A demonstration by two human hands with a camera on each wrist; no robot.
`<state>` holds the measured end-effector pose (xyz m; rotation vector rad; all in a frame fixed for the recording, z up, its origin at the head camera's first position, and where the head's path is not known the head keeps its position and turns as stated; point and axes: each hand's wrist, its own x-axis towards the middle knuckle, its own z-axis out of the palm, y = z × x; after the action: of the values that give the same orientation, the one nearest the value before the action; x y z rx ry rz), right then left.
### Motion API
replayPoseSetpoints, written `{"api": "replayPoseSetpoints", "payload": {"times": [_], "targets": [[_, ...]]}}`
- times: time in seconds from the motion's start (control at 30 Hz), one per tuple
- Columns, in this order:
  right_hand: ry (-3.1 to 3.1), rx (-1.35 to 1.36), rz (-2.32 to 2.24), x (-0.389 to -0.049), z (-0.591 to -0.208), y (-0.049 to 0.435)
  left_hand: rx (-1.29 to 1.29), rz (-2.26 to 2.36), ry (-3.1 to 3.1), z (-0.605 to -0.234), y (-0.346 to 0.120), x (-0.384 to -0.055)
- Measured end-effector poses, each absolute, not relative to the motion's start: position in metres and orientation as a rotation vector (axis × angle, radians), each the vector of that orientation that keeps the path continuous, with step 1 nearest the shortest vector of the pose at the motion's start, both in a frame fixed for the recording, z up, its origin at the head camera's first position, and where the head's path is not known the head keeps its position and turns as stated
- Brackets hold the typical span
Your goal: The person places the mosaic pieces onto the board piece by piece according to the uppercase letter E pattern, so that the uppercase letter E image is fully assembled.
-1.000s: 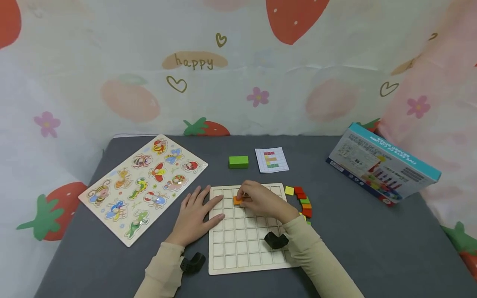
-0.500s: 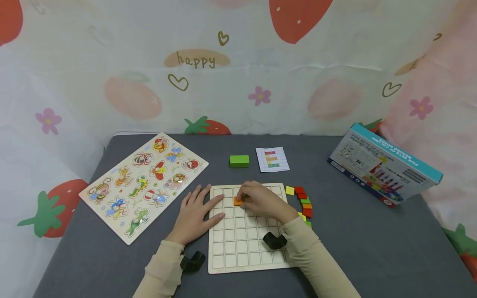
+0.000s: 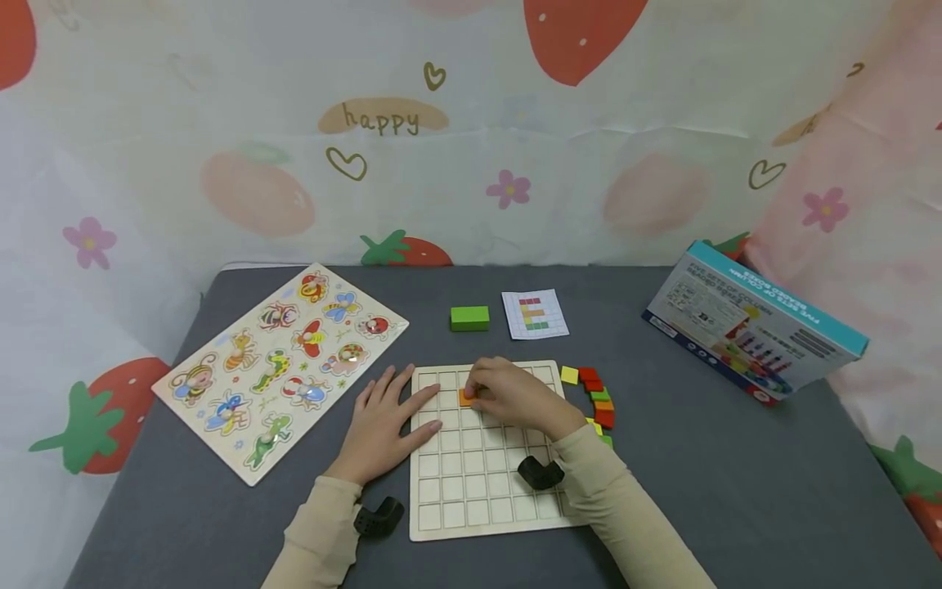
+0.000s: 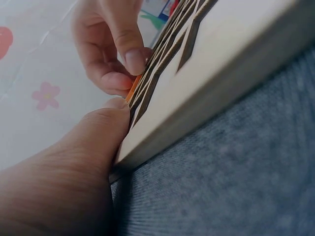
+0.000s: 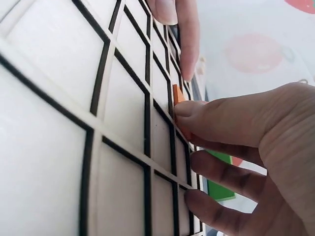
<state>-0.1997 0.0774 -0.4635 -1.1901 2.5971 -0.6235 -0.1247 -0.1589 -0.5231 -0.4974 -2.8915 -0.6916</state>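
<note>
A: Starting at the far left?

B: On the grey table, a picture board of colourful insects, lying flat, turned at an angle.

A: Next, moving right?

B: The left hand, fingers straight and spread, gripping nothing. Forefinger and thumb resting on the left edge of a pale wooden grid board; remaining fingers just outside that edge.

A: And around the middle?

B: Towards the far side of the grid board, left of centre, an orange tile. Pinched between the thumb and fingertips of the right hand, bent low over the squares. Cannot tell whether fully seated in one. Beyond the grid board, apart from it, a green block.

A: Then?

B: Just right of the green block, a small card showing an E in red, orange and green squares. Beside the grid board's right edge, a curving row of loose tiles in red, green, orange and yellow.

A: And farthest right?

B: A blue-topped box, set at a slant, printed with toys and lettering.
</note>
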Motion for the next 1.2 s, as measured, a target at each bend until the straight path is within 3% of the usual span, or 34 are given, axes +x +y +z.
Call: {"api": "replayPoseSetpoints", "payload": {"times": [0.27, 0.53, 0.87, 1.2], "targets": [[2.655, -1.157, -0.589, -0.196, -0.443, 0.094, -0.494, -0.695, -2.874, -0.522, -0.158, -0.124], [2.746, -0.976, -0.654, -0.201, -0.418, 0.158, -0.512, -0.722, -2.84, -0.524, -0.158, -0.124], [2.743, -0.614, -0.697, -0.219, -0.438, 0.223, -0.497, -0.73, -2.871, -0.524, -0.16, -0.125], [2.707, -0.612, -0.705, -0.223, -0.451, 0.229, -0.492, -0.737, -2.883, -0.525, -0.159, -0.125]]}}
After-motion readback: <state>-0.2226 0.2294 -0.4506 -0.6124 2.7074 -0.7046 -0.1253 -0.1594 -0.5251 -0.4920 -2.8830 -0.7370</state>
